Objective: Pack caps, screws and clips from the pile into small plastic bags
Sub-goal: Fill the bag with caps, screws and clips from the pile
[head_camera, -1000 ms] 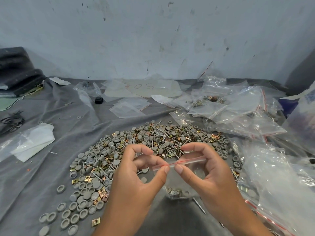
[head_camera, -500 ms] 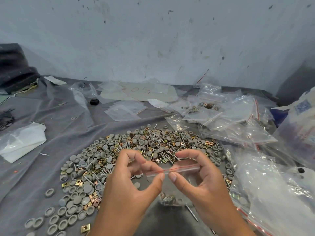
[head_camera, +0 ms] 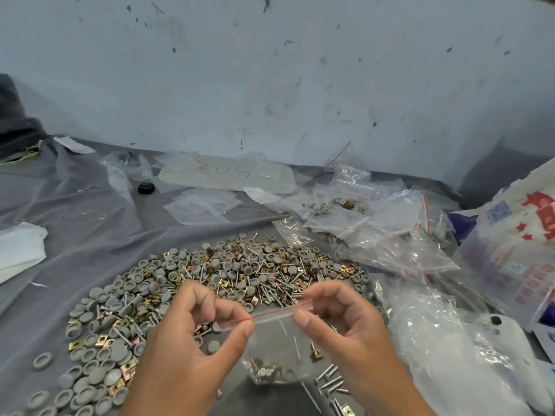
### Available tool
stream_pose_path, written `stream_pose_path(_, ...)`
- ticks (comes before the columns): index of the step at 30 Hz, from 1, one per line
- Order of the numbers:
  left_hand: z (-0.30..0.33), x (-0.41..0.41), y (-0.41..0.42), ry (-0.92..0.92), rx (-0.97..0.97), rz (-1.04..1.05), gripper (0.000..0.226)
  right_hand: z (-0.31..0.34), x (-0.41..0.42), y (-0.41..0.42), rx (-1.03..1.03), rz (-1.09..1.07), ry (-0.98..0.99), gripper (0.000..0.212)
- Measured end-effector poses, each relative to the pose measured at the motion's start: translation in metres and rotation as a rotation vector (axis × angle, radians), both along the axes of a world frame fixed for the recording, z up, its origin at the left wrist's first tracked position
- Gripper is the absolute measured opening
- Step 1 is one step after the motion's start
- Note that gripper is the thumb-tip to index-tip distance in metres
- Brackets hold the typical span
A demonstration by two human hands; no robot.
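Note:
A wide pile (head_camera: 222, 274) of grey round caps, silver screws and brass clips covers the grey cloth in front of me. Above its near edge I hold a small clear plastic bag (head_camera: 276, 349) with a red zip line along its top. My left hand (head_camera: 192, 343) pinches the left end of that zip strip between thumb and fingers. My right hand (head_camera: 339, 328) pinches the right end. A few caps, screws and clips lie in the bag's bottom, which hangs down between my wrists.
Filled and unfilled zip bags (head_camera: 375, 223) lie heaped at the right, with a large printed white bag (head_camera: 510, 250) beyond them. Flat clear bags (head_camera: 204, 205) lie behind the pile. White cloth (head_camera: 18, 253) sits at the left. A stained wall (head_camera: 270, 85) closes the back.
Both hands have stayed pinched on the bag's zip strip; the right hand has slid a little further right along it. My view has shifted slightly.

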State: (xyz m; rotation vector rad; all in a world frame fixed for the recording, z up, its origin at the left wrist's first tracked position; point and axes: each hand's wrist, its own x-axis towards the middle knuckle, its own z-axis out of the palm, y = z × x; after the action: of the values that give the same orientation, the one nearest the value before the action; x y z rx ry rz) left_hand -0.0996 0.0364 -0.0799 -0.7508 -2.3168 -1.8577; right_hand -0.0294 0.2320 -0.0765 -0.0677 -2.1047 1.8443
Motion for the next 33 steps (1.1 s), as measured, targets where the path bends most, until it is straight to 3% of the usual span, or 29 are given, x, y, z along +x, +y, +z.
stream_pose_path(3,-0.001,-0.002,0.000,0.000,0.048,-0.035,0.033,0.000,-0.001,0.001,-0.048,0.010,0.017,0.034)
stream_pose_path(10,-0.003,-0.003,0.004,-0.009,0.034,-0.054,0.043,-0.002,0.001,-0.003,-0.040,-0.019,0.045,0.031)
stream_pose_path(15,-0.001,-0.003,0.006,-0.001,-0.008,-0.056,0.029,-0.004,0.001,-0.006,0.015,0.007,0.034,0.025)
stream_pose_path(21,0.001,0.001,0.003,-0.077,0.020,-0.069,0.036,-0.003,0.002,-0.008,0.009,0.025,0.025,0.022)
stream_pose_path(24,-0.002,0.000,0.000,-0.052,-0.060,-0.055,0.046,-0.006,0.002,-0.008,0.062,0.042,0.018,0.020)
stream_pose_path(29,-0.007,-0.005,-0.003,0.013,-0.148,-0.002,0.037,-0.012,-0.002,-0.008,0.216,0.107,-0.042,0.010)
stream_pose_path(33,-0.001,-0.006,-0.002,-0.136,0.027,0.007,0.044,-0.011,-0.009,-0.003,0.137,0.045,-0.069,0.006)
